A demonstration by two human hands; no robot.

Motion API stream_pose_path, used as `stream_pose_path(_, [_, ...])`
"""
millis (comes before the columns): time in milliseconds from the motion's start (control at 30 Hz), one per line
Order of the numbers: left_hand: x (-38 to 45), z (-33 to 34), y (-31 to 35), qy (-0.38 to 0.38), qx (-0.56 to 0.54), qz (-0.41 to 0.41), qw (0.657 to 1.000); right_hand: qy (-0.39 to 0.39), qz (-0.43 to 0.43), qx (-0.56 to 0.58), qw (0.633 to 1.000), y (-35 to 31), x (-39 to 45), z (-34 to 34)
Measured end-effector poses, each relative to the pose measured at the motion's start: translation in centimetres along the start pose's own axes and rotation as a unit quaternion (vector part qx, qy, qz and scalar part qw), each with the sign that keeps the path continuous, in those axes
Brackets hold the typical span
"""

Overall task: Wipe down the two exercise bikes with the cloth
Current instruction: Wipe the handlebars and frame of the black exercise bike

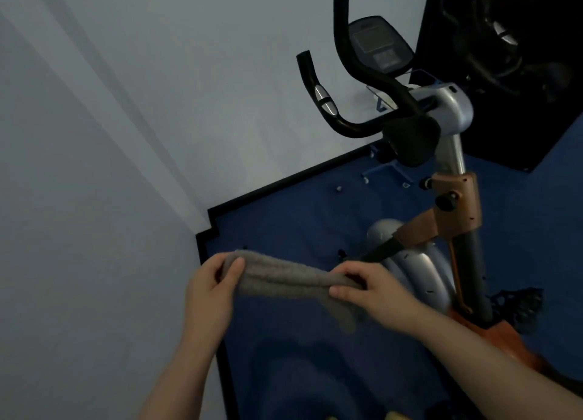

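left hand (209, 288) and right hand (369, 290): fingers grasping grey cloth (277, 277) ends | exercise bike (441, 173) unwiped | risk: dangling corner snags pedal, bunched cloth wipes poorly

One view only, worn on the head, looking forward and steeply down, tilted so the walls lean across the left. Both forearms reach in from the bottom edge, close to the lens. The exercise bike (441, 173) stands just beyond, right of centre, seen from above, blue floor (284, 224) beneath it, wall corner behind.
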State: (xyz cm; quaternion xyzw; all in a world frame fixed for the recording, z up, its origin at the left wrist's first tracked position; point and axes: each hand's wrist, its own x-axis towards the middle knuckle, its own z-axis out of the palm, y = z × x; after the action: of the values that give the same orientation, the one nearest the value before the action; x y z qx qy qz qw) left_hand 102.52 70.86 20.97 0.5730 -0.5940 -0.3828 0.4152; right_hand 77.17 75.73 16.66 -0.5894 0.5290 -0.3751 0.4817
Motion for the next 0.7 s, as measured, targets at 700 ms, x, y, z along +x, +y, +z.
stream_pose_path(700, [-0.6, 7.3, -1.3, -0.224, 0.085, 0.024, 0.971, -0.012, 0.044, -0.298, 0.953, -2.5, 1.7, -4.8])
